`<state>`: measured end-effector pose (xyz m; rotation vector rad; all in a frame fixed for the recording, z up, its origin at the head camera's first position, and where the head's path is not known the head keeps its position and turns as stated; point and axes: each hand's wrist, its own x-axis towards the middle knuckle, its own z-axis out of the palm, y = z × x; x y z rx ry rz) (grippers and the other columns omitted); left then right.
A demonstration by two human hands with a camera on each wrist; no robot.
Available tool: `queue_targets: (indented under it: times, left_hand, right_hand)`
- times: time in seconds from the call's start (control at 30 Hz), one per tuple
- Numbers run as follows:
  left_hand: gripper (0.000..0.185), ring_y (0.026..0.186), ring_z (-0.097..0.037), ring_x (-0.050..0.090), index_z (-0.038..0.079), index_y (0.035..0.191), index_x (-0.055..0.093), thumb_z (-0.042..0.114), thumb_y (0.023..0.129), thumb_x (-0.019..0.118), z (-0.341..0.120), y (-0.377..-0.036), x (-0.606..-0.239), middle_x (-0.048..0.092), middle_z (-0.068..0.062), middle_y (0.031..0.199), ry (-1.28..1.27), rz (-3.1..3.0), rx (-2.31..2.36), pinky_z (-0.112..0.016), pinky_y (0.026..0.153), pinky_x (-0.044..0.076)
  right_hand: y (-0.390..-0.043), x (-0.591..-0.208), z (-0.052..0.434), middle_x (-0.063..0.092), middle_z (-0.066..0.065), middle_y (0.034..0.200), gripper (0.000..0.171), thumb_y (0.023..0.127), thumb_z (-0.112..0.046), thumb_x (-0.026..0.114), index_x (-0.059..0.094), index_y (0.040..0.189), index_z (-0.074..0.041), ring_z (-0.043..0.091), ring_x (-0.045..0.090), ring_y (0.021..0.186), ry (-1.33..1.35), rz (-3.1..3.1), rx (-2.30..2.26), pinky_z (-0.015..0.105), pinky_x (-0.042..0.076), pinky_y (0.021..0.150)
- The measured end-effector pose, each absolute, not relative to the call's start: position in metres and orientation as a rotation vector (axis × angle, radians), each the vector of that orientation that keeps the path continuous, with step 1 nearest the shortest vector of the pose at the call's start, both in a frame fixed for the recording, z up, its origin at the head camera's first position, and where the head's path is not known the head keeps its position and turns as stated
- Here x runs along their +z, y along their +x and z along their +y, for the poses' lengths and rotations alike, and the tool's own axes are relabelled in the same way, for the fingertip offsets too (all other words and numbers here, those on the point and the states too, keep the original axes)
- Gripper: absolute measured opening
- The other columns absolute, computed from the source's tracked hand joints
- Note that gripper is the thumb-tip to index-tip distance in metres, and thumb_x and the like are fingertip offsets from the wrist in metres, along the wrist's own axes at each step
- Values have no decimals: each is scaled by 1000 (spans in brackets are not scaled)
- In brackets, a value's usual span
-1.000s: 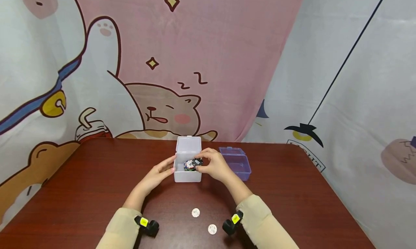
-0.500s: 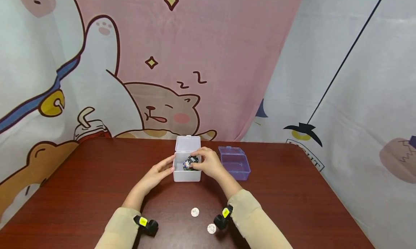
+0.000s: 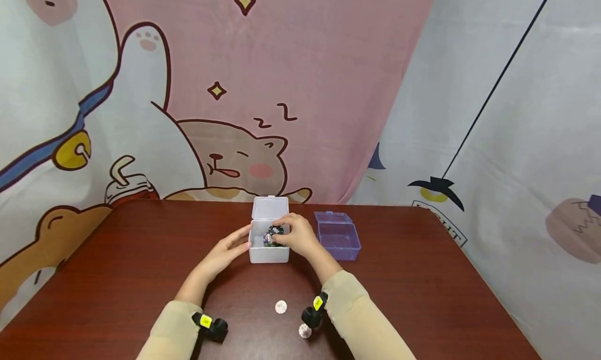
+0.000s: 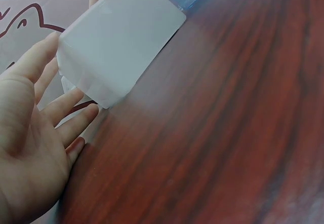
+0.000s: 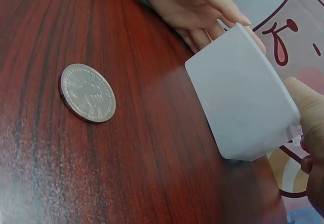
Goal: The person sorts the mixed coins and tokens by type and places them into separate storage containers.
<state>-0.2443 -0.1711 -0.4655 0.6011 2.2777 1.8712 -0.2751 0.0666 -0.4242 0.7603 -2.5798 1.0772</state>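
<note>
- The right hand [image 3: 297, 236] has its fingertips pinched on a black chip [image 3: 275, 230], which it holds just inside the open mouth of the white box [image 3: 269, 250], over other coloured chips [image 3: 268, 240] lying in there.
- From the right wrist view only a thumb tip of that hand shows at the box's right edge, so the pinch itself is read from the head view.
- The left hand [image 3: 224, 254] lies with straight, slightly spread fingers [image 4: 76, 125] flat against the box's left wall; it grips nothing, only touches the side.
- The white box stands upright on the table [image 3: 117, 266], its hinged lid [image 3: 269, 207] tipped up at its 12 o'clock side.
- At about 3 o'clock of the white box, just beside the right hand, sits a purple clear box [image 3: 338, 237], open, with its lid [image 3: 332, 217] at its far side. Whether it touches the hand I cannot tell.
- At 6 o'clock of the white box, well apart from it and nearer the person, a silver coin [image 3: 280, 307] lies flat on the wood; the right wrist view shows it at 9 o'clock of the box [image 5: 87, 92].
- A second coin [image 3: 304, 331] lies at roughly 5 o'clock of the first, partly covered by the black wrist camera [image 3: 313, 313] on the right sleeve.
- Both forearms wear beige sleeves [image 3: 173, 331].
- Behind the table hangs a cartoon curtain [image 3: 235, 115] with a sleeping cat.
</note>
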Motion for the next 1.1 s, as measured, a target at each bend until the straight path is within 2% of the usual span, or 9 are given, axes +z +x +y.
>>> queue_targets:
  times: [0.17, 0.47, 0.67, 1.1]
  left_hand:
    - [54, 131, -39, 39, 7, 148, 34, 12, 98, 54, -171, -245, -466, 37, -20, 147, 630, 2270, 1876, -52, 104, 30]
    - [54, 131, -39, 39, 7, 148, 35, 14, 98, 54, -171, -245, -466, 38, -20, 147, 623, 2280, 1868, -53, 104, 30]
    - [54, 130, -37, 40, 10, 149, 36, 12, 98, 54, -171, -244, -465, 38, -17, 147, 594, 2284, 1867, -54, 104, 31]
    - [53, 132, -39, 37, 7, 149, 34, 11, 99, 52, -171, -242, -464, 35, -19, 148, 618, 2256, 1876, -55, 105, 29]
  right_hand:
    - [-275, -424, 65, 67, 5, 99, 30, 72, -12, 83, 75, 101, -6, 23, 61, 96, 767, -2574, 1133, 34, 47, 83]
    - [-273, -423, 66, 66, 6, 99, 30, 73, -10, 82, 75, 102, -4, 26, 60, 87, 769, -2593, 1182, 28, 46, 70]
    - [-273, -423, 66, 65, 5, 101, 33, 75, -13, 82, 74, 105, -4, 24, 58, 83, 769, -2619, 1202, 27, 45, 68]
    - [-270, -416, 70, 66, 3, 102, 38, 75, -22, 83, 73, 108, -7, 25, 58, 77, 851, -2648, 1092, 26, 43, 64]
